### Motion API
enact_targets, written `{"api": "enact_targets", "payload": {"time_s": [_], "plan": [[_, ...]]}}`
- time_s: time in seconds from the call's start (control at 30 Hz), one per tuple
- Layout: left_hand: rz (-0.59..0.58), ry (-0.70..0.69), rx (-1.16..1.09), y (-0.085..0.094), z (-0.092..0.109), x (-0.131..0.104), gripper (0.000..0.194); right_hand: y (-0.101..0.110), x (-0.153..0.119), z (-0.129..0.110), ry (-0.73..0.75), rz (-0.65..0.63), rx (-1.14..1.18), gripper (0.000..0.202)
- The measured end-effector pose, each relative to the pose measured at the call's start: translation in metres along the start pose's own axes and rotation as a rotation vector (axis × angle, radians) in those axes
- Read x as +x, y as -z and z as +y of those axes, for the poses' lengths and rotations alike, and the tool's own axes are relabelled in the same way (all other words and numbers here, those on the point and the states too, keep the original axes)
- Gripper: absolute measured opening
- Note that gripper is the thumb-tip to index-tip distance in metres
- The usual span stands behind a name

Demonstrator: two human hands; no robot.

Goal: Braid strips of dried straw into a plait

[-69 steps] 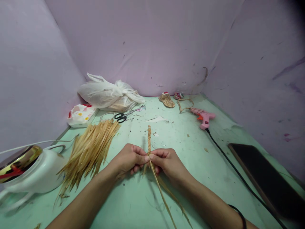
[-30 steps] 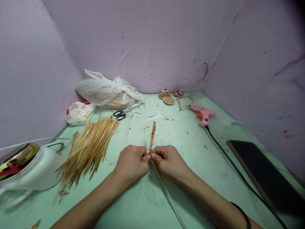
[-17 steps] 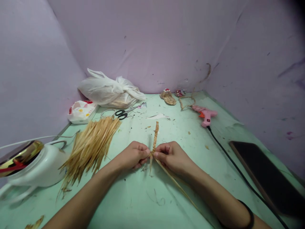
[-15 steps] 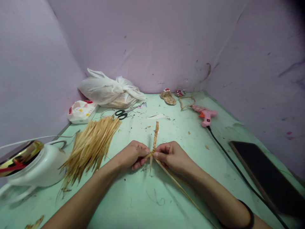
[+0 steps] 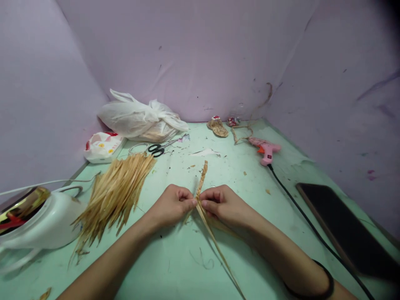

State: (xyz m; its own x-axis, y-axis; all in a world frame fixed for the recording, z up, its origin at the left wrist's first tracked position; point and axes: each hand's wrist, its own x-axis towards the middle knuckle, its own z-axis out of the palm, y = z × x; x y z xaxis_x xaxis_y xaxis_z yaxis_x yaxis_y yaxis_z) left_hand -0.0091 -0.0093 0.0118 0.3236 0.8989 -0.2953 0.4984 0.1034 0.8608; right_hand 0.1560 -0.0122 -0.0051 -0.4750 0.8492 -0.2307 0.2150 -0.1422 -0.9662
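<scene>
A short braid of dried straw strips (image 5: 202, 179) points away from me at the middle of the table. Both hands meet at its near end. My left hand (image 5: 178, 204) is closed, thumb and forefinger pinching the braid's left side. My right hand (image 5: 220, 204) pinches the opposite side with thumb and forefinger. One long loose strip (image 5: 215, 243) runs from between the fingertips toward the table's near edge. Other strip ends pass under the hands and are partly hidden. Left of my hands lies a fanned bundle of dried strips (image 5: 117, 191).
Scissors (image 5: 158, 150), a white plastic bag (image 5: 137, 118) and a tissue pack (image 5: 103, 146) lie at the back left. A white lamp-like object (image 5: 46, 221) stands at left. A pink glue gun (image 5: 265, 149), its black cord and a phone (image 5: 340, 225) lie right. Small woven slippers (image 5: 218, 127) sit behind.
The long loose strip has swung from my right forearm toward the middle. My left thumb has moved up to the braid, and the short strip that hung below it no longer shows there.
</scene>
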Motion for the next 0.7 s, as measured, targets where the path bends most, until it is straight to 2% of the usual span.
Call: {"api": "enact_targets", "payload": {"time_s": [0.27,0.53,0.7], "plan": [[0.032,-0.027,0.004,-0.003,-0.001,0.000,0.026,0.009,-0.001,-0.002,-0.040,0.046,-0.142,0.016],[0.029,-0.028,-0.082,-0.001,0.001,0.000,0.029,0.013,0.000,-0.010,-0.076,-0.066,0.034,0.019],[0.036,-0.043,-0.103,-0.004,-0.004,0.001,0.026,0.011,-0.002,-0.011,-0.070,-0.071,0.087,0.008]]}}
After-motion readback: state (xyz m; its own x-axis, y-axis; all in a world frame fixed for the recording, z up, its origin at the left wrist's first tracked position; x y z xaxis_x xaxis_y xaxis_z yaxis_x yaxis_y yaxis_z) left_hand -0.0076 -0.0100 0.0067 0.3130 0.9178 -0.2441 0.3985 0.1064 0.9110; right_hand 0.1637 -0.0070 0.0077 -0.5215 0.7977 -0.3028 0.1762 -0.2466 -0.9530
